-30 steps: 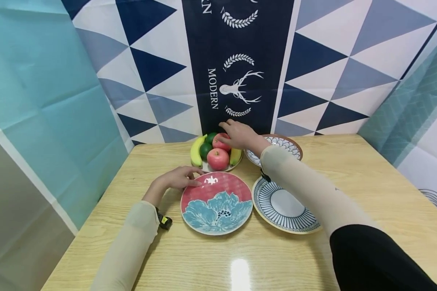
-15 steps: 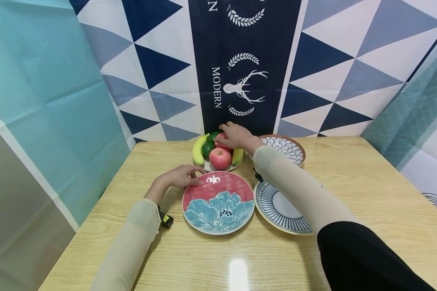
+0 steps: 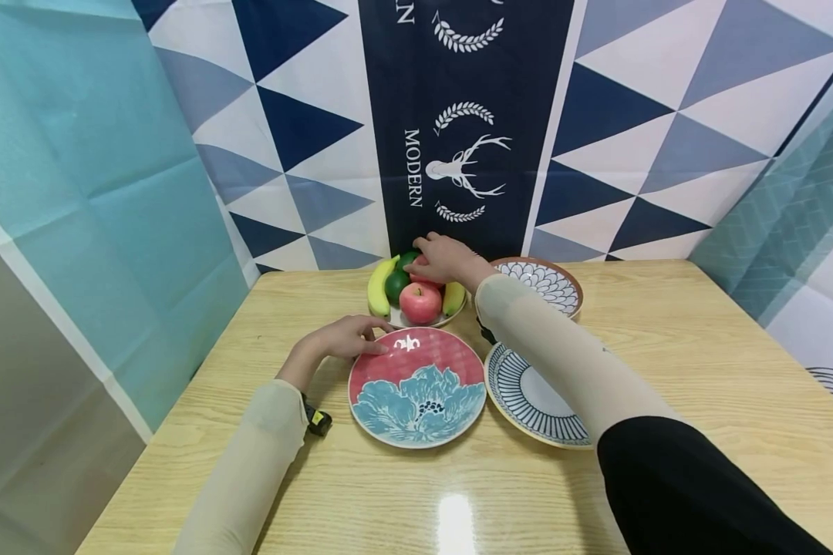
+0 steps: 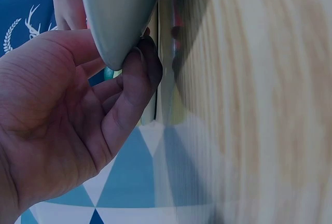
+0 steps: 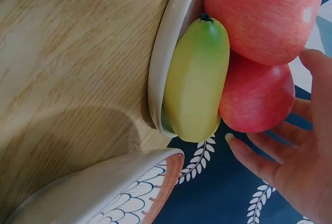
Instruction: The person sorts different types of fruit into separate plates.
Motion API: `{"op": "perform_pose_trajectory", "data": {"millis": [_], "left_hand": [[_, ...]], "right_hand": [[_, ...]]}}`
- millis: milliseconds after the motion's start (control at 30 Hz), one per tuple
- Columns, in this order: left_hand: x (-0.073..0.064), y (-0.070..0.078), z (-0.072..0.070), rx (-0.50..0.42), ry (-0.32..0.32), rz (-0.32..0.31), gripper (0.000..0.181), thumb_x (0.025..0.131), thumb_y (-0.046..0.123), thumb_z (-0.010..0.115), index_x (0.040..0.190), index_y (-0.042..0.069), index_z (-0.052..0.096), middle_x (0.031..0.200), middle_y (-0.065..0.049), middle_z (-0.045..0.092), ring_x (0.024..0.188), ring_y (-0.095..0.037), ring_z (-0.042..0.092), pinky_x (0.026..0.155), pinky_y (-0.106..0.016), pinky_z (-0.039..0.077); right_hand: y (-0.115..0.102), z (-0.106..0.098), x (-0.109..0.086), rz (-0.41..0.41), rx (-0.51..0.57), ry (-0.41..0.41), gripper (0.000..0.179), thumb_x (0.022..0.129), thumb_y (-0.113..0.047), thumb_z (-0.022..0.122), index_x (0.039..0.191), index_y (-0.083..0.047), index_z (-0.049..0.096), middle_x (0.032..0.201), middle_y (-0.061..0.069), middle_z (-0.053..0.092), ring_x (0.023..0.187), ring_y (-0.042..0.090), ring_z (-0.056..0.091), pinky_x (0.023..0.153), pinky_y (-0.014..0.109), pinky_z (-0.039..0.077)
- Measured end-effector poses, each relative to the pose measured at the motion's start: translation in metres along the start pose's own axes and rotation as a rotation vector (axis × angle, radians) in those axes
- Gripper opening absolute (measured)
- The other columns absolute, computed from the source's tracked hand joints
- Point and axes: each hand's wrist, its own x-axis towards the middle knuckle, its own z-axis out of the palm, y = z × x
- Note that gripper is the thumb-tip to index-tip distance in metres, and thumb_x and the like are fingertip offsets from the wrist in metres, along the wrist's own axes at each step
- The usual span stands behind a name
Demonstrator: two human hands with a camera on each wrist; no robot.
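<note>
A pink plate with a blue flower [image 3: 416, 401] lies in front of me, its far left rim pinched by my left hand [image 3: 340, 337]. In the left wrist view, curled fingers [image 4: 129, 86] reach under that rim. My right hand [image 3: 447, 258] is over the fruit plate [image 5: 160, 73] at the back, thumb and fingers around the rear red apple [image 5: 257, 97]. That apple is partly hidden by the hand in the head view. Beside it lie another red apple [image 3: 419, 303], a banana on the left [image 3: 380, 287], one on the right [image 3: 453, 299], and dark green fruits [image 3: 398, 285].
A brown-rimmed bowl with a scale pattern [image 3: 544, 284] stands at the back right, partly behind my right forearm. A blue-striped plate [image 3: 527, 389] lies to the right of the pink one. The patterned cloth [image 3: 458, 154] rises right behind the fruit.
My right hand has shifted slightly left over the rear apple. The left hand keeps its place at the pink plate's rim. The head view has turned a little.
</note>
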Motion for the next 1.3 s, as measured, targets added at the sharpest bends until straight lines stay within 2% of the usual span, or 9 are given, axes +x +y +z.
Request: {"op": "perform_pose_trajectory", "data": {"millis": [200,500,767,1033,1300], "left_hand": [[0.001,0.000,0.002,-0.005,-0.006,-0.005,0.042,0.102,0.027,0.071,0.143,0.019,0.065,0.111,-0.008,0.067,0.097,-0.025,0.061,0.081,-0.034,0.053],[0.004,-0.004,0.007,-0.003,-0.015,0.005,0.042,0.102,0.028,0.071,0.143,0.019,0.064,0.111,-0.008,0.067,0.097,-0.024,0.061,0.081,-0.034,0.053],[0.004,-0.005,0.006,-0.008,-0.009,-0.011,0.042,0.102,0.028,0.071,0.142,0.020,0.065,0.114,-0.009,0.067,0.102,-0.026,0.061,0.086,-0.037,0.053],[0.003,-0.005,0.003,0.005,-0.005,-0.014,0.042,0.102,0.028,0.070,0.143,0.021,0.065,0.118,-0.009,0.067,0.106,-0.027,0.060,0.090,-0.040,0.053],[0.004,-0.005,0.000,-0.006,-0.011,-0.013,0.043,0.102,0.028,0.070,0.144,0.020,0.064,0.116,-0.010,0.067,0.101,-0.026,0.061,0.084,-0.036,0.053]], "right_hand": [[0.001,0.006,0.003,0.019,0.004,-0.022,0.072,0.104,-0.061,0.055,0.156,-0.012,0.049,0.153,0.019,0.048,0.131,0.034,0.053,0.114,0.054,0.042],[0.003,0.019,0.003,0.032,-0.011,-0.011,0.070,0.100,-0.062,0.059,0.146,-0.008,0.057,0.135,0.017,0.056,0.115,0.032,0.057,0.105,0.052,0.048],[0.001,0.024,0.005,0.035,-0.006,-0.005,0.068,0.102,-0.062,0.057,0.142,-0.007,0.057,0.131,0.017,0.058,0.113,0.032,0.058,0.103,0.051,0.049],[0.000,0.021,0.007,0.027,-0.010,-0.008,0.062,0.104,-0.056,0.056,0.143,-0.007,0.056,0.133,0.016,0.059,0.116,0.032,0.058,0.106,0.050,0.048],[-0.001,0.019,0.010,0.045,-0.009,-0.015,0.062,0.104,-0.054,0.055,0.145,-0.006,0.053,0.137,0.018,0.059,0.119,0.032,0.057,0.109,0.051,0.046]]}}
